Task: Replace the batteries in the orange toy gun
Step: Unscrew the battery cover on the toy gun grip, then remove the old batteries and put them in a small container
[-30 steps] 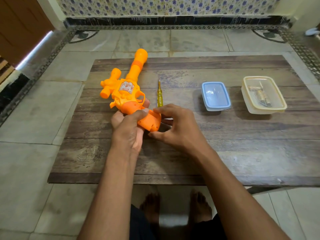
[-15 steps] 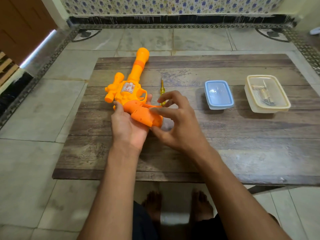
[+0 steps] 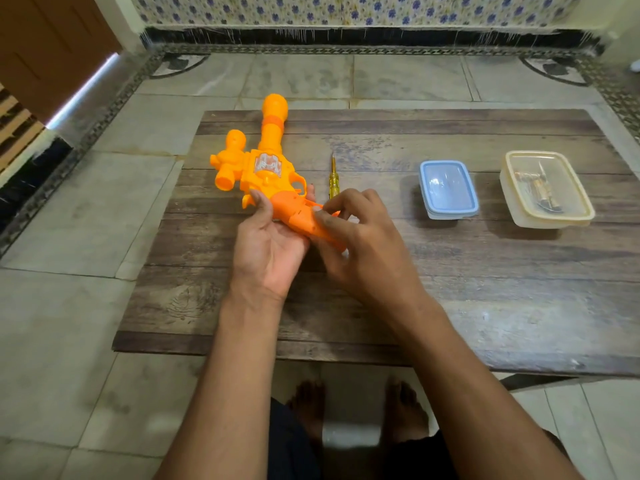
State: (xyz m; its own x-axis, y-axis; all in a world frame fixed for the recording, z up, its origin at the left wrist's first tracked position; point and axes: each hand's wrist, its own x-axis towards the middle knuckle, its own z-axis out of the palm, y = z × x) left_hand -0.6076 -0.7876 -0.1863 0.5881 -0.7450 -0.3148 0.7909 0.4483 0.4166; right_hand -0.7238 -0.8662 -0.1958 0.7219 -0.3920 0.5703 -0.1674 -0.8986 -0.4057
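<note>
cradling the toy gun (image 3: pixel 266 174) left of centre, the left hand (image 3: pixel 268 251) curls under its grip while the right hand (image 3: pixel 360 244) pinches the handle cover, probably opening it; next likely needs the screwdriver (image 3: pixel 333 180) just beside.

orange toy gun (image 3: pixel 268 171), yellow screwdriver (image 3: pixel 333 180)

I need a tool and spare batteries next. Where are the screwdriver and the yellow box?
screwdriver (image 3: pixel 334 183), head view, on its yellow handle.
yellow box (image 3: pixel 575 199), head view, on its right rim.
</note>
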